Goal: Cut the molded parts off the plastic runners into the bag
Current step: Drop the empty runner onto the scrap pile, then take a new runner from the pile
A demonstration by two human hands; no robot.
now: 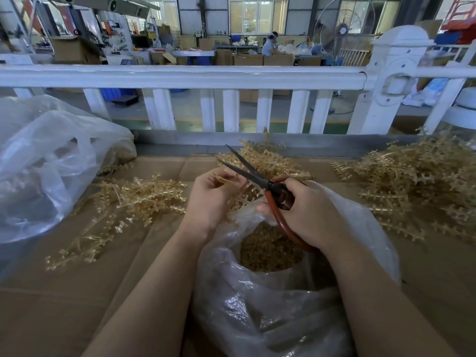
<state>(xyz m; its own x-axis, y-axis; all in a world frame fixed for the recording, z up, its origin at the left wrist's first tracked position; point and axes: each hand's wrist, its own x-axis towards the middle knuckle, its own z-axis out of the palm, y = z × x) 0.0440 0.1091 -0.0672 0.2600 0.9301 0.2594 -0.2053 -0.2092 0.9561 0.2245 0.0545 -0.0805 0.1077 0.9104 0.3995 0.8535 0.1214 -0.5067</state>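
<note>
The left hand (210, 199) pinches one translucent amber runner (228, 179) between curled fingers and thumb, holding it up just above the mouth of the clear bag (270, 300) that sits near the person in the middle of the cardboard-covered tabletop (64, 313). The right hand (306, 215) has its grip closed round the red handles of the scissors (257, 176), whose dark blades stand parted with the runner's end near their pivot. Cut parts (270, 256) already fill the bottom of the bag. Uncut runners lie in a heap on the right (417, 181), another at the far middle (268, 158), and a looser scatter lies on the left (123, 202); whether that left scatter is stripped or still carries parts is hard to tell. A second, larger plastic bag (43, 161) slumps at the far left. The runner looks very light, thin and springy, stiff enough to hold its shape but likely to flex or flick when snipped, and its small branches could snag fingers or the bag. A hold on the bare central stem, close to the cut, seems best, so the piece stays steady and the freed part drops straight into the bag. The bag film is soft and slippery and will not stay open by itself. No brand, label or legible writing shows on the scissors, bags or cardboard.
</note>
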